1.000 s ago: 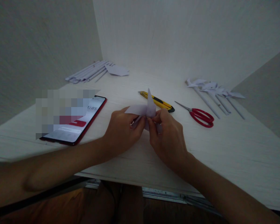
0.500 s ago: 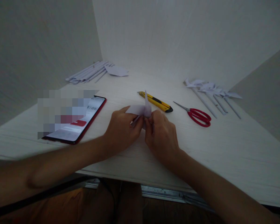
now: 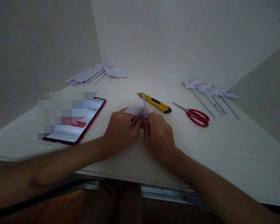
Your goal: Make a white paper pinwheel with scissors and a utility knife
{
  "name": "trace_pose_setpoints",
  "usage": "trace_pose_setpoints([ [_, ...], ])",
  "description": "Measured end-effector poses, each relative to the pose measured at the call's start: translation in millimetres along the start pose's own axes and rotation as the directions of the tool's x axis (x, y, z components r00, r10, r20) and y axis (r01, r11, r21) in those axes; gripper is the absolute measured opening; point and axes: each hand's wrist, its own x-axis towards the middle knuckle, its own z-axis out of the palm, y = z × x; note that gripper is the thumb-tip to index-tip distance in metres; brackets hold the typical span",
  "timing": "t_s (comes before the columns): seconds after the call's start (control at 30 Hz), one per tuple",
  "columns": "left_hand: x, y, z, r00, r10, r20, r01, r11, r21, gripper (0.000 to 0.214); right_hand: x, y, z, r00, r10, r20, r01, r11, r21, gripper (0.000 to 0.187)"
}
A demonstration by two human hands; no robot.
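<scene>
A folded piece of white paper is pinched between my two hands above the middle of the table. My left hand grips it from the left, fingers closed. From the other side my right hand pinches the paper near its centre, the fingertips of both hands almost touching. One narrow paper blade stands up and another points left. The lower part of the paper is hidden by my fingers. Just beyond my right hand lies a yellow utility knife.
Red-handled scissors lie to the right, beside several paper pinwheels on rolled sticks. A lit phone, partly blurred out, rests on the left. Behind it are rolled paper sticks and a flat paper piece. Walls enclose the table.
My right hand has shifted slightly left against the paper, and its upright blade looks thinner and leans a little left. The paper stays held in both hands.
</scene>
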Motion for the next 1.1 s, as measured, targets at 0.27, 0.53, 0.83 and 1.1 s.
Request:
trace_pose_setpoints([
  [0.27, 1, -1, -2.1, 0.99, -0.135, 0.03, 0.137, 0.987, -0.09, 0.034, 2, 8, -9, 0.979, 0.187, 0.074, -0.197, 0.968, 0.156, 0.012],
  [0.53, 2, -3, -3.5, 0.982, -0.188, 0.029, 0.187, 0.931, -0.314, 0.035, 4, 12, -24, 0.958, 0.272, 0.089, -0.286, 0.915, 0.284, 0.011],
  [0.83, 2, -2, -5.6, 0.986, -0.158, 0.054, 0.167, 0.938, -0.303, 0.027, 7, 11, -28, 0.965, 0.248, 0.081, -0.26, 0.927, 0.269, 0.009],
  [1.1, 3, -1, -5.7, 0.992, -0.121, 0.029, 0.125, 0.958, -0.258, 0.029, 8, 10, -31, 0.975, 0.2, 0.097, -0.217, 0.953, 0.214, 0.01],
])
